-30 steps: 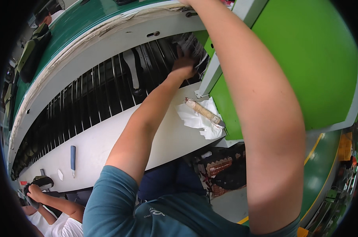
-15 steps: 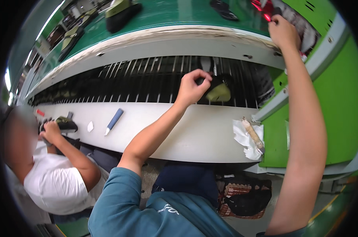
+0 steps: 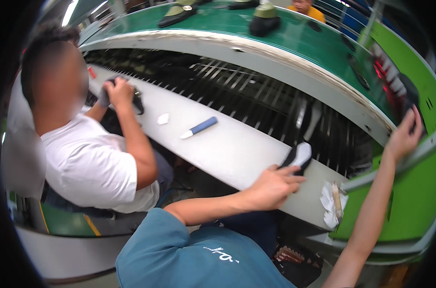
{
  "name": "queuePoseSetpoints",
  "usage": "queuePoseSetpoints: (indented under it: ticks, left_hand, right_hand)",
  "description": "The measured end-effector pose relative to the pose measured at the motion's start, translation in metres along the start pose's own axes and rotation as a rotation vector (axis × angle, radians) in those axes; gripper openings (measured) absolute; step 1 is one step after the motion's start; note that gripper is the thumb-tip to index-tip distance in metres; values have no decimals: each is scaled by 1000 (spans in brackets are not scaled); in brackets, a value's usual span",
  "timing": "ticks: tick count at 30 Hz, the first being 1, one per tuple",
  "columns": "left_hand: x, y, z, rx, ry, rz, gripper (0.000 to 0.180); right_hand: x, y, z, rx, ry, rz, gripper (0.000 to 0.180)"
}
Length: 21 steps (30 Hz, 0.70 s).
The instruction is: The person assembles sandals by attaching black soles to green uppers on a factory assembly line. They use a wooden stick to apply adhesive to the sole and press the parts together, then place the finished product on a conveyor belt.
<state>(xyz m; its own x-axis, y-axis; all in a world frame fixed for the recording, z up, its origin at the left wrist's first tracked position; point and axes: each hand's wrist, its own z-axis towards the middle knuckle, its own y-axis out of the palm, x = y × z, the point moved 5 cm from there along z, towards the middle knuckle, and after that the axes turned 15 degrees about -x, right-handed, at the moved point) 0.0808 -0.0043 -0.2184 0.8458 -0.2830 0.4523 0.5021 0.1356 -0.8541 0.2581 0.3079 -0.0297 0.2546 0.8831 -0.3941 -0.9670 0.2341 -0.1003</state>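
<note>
My left hand [image 3: 271,186] lies on the long white metal ledge [image 3: 227,149], fingers stretched out flat and apart, their tips touching a black shoe with a white sole [image 3: 298,156] that sits at the ledge's far edge, against the dark slatted rack [image 3: 256,98]. Nothing is clamped; the shoe's front end is hidden behind my fingers, and how far it reaches in among the slats I cannot tell.

My right hand [image 3: 404,135] is raised far to the right, fingers loosely spread against the green machine panel [image 3: 410,182]. Blur and the bend of the picture keep me from seeing whether it grips anything.

Near my left hand, at the ledge's right end, a wooden-handled brush [image 3: 337,200] lies on a crumpled white cloth [image 3: 329,207]. Further left on the ledge rest a blue-and-white pen-like tool [image 3: 199,127] and a small white scrap [image 3: 163,118].

A person in a white shirt [image 3: 90,165] sits to my left, both hands on something dark that I cannot make out. Shoes [image 3: 266,20] ride the green belt above.
</note>
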Motion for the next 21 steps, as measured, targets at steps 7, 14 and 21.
queuePoseSetpoints:
  ticks: [7, 14, 21]
  left_hand:
    - [31, 35, 18, -25, 279, -8, 21]
    - [-4, 41, 38, -78, 91, -922, 32]
    - [7, -88, 52, 270, 471, -1733, 87]
  right_hand:
    - [-59, -18, -132, -366, 510, 754, 59]
    - [-72, -38, -237, -847, 667, 916, 55]
    - [-131, -26, -282, -1090, 802, 957, 43]
